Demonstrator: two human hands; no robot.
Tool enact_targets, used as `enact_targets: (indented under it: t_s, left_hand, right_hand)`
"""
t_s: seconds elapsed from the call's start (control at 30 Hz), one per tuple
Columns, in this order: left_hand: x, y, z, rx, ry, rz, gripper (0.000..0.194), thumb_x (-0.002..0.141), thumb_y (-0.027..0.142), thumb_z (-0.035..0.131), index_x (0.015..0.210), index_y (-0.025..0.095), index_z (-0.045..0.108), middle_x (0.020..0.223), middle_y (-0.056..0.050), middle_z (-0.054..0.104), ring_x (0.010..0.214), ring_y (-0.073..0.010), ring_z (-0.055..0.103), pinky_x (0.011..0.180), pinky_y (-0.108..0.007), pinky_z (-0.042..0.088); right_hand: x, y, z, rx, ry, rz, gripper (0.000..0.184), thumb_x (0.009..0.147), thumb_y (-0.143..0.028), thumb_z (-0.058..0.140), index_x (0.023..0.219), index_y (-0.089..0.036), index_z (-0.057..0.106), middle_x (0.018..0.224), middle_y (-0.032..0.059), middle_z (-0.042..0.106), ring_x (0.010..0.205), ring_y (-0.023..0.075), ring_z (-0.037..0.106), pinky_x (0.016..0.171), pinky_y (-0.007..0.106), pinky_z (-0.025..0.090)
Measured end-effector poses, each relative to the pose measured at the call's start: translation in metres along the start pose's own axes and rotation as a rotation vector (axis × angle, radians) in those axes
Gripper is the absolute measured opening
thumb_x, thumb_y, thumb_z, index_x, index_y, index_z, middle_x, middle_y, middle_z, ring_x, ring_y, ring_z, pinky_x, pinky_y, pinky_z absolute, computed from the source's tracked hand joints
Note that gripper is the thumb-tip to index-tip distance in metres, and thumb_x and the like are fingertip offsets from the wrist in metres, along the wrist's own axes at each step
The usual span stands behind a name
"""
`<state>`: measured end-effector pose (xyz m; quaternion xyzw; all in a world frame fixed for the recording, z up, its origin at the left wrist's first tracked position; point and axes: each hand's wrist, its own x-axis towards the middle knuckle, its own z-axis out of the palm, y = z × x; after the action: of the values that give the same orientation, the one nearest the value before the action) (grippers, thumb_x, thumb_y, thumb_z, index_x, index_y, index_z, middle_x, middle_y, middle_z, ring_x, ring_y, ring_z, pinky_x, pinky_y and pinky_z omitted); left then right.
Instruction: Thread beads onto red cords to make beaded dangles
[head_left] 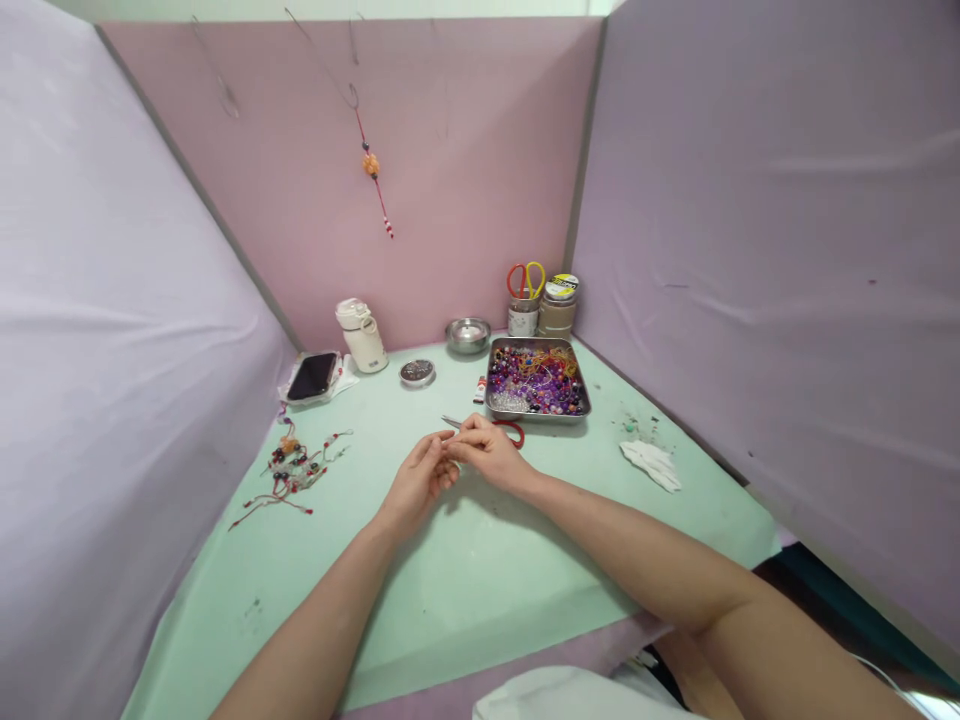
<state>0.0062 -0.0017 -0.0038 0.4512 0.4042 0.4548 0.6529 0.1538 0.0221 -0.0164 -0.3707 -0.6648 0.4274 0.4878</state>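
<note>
A left hand [415, 487] and a right hand [491, 456], both bare, meet above the mint-green cloth-covered table [465, 610], their fingertips close together with thumbs and forefingers drawn in as if pinching; anything between them is too small to make out, so I cannot tell whether the fingers grasp something. Partly hidden by the right hand is a pair of metal scissors with red loop handles [521, 432], the blades pointing left; whether the hand touches them is unclear. Just beyond is a rectangular silver metal tray [540, 418] filled with purple, red, dark and clear beads [544, 388], with tangled yellow-orange strands [556, 362] towards its rear right. Well to the left of the 2 hands lies a loose bunch of red-corded beaded strings [294, 468], with dark, red and orange beads. Farther back stand a shallow round steel bowl [468, 348] and, nearer, a small round container of dark bits [417, 384]. A crumpled white cloth glove [651, 465] rests at the right. On the pink back wall hangs 1 red beaded strand with an orange openwork ball [371, 165].
</note>
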Motion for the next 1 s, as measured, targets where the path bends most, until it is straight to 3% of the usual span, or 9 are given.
enact_targets:
  t_s: [0.17, 0.43, 0.67, 1.0]
  left_hand:
    - [0.002, -0.001, -0.001, 0.042, 0.034, 0.035, 0.033, 0.075, 0.042, 0.067, 0.095, 0.017, 0.057, 0.071, 0.002, 0.055, 0.061, -0.0069, 0.048, 0.058, -0.02, 0.038]
    - [0.001, 0.001, -0.003, 0.163, 0.119, -0.01, 0.034, 0.064, 0.041, 0.073, 0.083, 0.016, 0.06, 0.068, 0.002, 0.056, 0.057, -0.0072, 0.047, 0.056, -0.021, 0.036]
    - [0.001, 0.003, -0.006, 0.136, 0.126, -0.057, 0.032, 0.064, 0.041, 0.074, 0.077, 0.014, 0.064, 0.065, 0.002, 0.052, 0.056, -0.0063, 0.042, 0.054, -0.02, 0.033]
    - [0.004, 0.0, -0.009, 0.172, 0.162, -0.012, 0.034, 0.061, 0.044, 0.075, 0.077, 0.016, 0.068, 0.054, 0.006, 0.043, 0.051, -0.0065, 0.033, 0.049, -0.022, 0.024]
  right_hand:
    - [0.002, 0.002, 0.0, 0.004, -0.004, 0.033, 0.024, 0.08, -0.039, 0.062, 0.068, -0.021, 0.072, 0.077, 0.0016, 0.053, 0.078, 0.0145, 0.054, 0.076, 0.029, 0.042]
    - [0.003, 0.009, 0.002, 0.041, 0.01, 0.028, 0.02, 0.081, -0.034, 0.06, 0.074, -0.021, 0.073, 0.075, 0.0033, 0.065, 0.081, 0.017, 0.058, 0.077, 0.03, 0.043]
    - [0.002, 0.008, 0.001, 0.039, 0.109, 0.047, 0.012, 0.075, -0.029, 0.065, 0.07, -0.019, 0.069, 0.071, 0.0002, 0.058, 0.07, 0.0133, 0.053, 0.067, 0.026, 0.04]
    - [0.003, 0.011, 0.002, -0.028, 0.134, 0.053, 0.02, 0.076, -0.035, 0.062, 0.065, -0.018, 0.062, 0.068, -0.0013, 0.053, 0.064, 0.0117, 0.048, 0.061, 0.025, 0.036]
